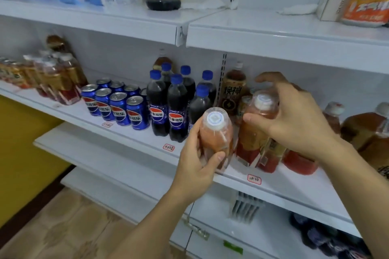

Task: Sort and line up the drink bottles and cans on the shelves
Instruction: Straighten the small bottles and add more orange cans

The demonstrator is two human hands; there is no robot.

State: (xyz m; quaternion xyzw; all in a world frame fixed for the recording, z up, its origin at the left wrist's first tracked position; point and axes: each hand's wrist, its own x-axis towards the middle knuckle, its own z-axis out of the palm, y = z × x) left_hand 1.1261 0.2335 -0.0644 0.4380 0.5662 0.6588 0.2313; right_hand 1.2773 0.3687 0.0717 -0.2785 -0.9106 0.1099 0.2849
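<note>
the left hand (195, 160), lower centre of the frame, had its fingers and thumb curled round an orange drink bottle (216, 139) with a white cap, held tilted at the front edge of the middle shelf (130, 139). the right hand (294, 120), right of centre, gripped a second orange bottle (254, 132) near its cap, thumb on the near side and fingers curled over the far side; that bottle stood on the shelf among similar bottles. to the left stood blue cola cans (117, 107) and dark cola bottles (168, 103), grouped closely. tea bottles (59, 82) stood at far left.
</note>
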